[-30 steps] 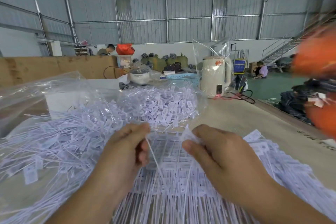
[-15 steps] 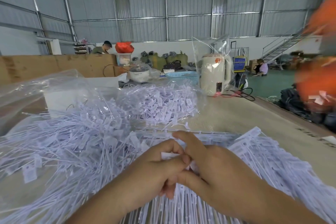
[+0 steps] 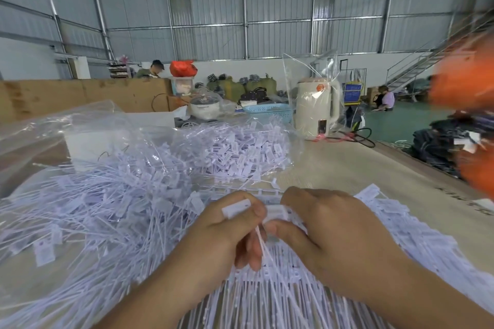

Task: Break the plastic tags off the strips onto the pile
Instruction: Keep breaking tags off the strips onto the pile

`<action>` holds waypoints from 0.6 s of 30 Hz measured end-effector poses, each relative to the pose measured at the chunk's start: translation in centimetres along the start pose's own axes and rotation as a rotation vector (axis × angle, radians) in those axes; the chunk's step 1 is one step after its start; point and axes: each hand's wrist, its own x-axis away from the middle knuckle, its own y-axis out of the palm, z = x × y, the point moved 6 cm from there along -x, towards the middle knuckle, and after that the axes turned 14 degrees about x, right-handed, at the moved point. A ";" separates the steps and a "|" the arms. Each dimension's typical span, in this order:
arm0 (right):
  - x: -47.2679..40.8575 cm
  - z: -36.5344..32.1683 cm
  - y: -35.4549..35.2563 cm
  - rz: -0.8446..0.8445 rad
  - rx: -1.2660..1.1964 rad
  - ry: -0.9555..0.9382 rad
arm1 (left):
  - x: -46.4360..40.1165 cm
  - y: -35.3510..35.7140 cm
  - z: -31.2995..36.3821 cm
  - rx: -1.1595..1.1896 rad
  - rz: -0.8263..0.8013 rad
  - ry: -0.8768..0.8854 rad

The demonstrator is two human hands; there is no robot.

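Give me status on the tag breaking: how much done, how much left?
Done: a big pile of loose tags lies to the left. In hand: the left hand pinches one white tag, and the right hand grips the next one on the strip. Left: a thick stack of unbroken strips under the hands, spreading right. Plenty remains.
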 end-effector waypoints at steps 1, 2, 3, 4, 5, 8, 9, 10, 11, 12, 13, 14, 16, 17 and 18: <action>0.1 -0.2 -0.1 0.040 0.017 0.023 | 0.1 0.1 0.0 0.063 0.030 0.010; 0.1 -0.4 -0.4 0.096 0.037 0.050 | 0.1 0.3 0.0 0.134 0.066 0.016; 0.1 -0.6 -0.7 0.151 0.058 0.079 | 0.1 0.4 -0.1 0.204 0.105 0.028; 0.1 -0.7 -0.8 0.200 0.076 0.102 | 0.1 0.6 -0.3 0.267 0.145 0.040; 0.0 -0.8 -0.9 0.243 0.088 0.115 | 0.0 0.7 -0.4 0.310 0.188 0.055; 0.0 -1.3 -0.9 0.340 0.113 0.120 | 0.0 0.5 -0.9 0.308 0.315 0.090; 0.0 -1.4 -0.8 0.360 0.118 0.118 | 0.0 0.3 -1.0 0.284 0.347 0.095; 0.0 -1.6 -0.8 0.377 0.120 0.115 | 0.1 0.2 -1.0 0.258 0.370 0.098; 0.0 -1.8 -0.7 0.394 0.120 0.111 | 0.2 0.1 -1.0 0.233 0.387 0.097; 0.0 -1.9 -0.7 0.409 0.124 0.104 | 0.3 0.1 -0.8 0.213 0.398 0.091; 0.0 -2.0 -0.8 0.420 0.131 0.097 | 0.3 0.1 -0.6 0.193 0.405 0.086; 0.0 -2.0 -0.8 0.426 0.138 0.090 | 0.3 0.0 -0.4 0.158 0.405 0.081; -0.1 -2.0 -1.0 0.432 0.157 0.075 | 0.2 -0.2 0.1 0.040 0.394 0.080; -0.1 -1.9 -1.0 0.427 0.175 0.063 | 0.2 -0.3 0.4 -0.024 0.383 0.078; -0.1 -1.9 -0.9 0.411 0.190 0.040 | 0.1 -0.4 0.6 -0.079 0.364 0.069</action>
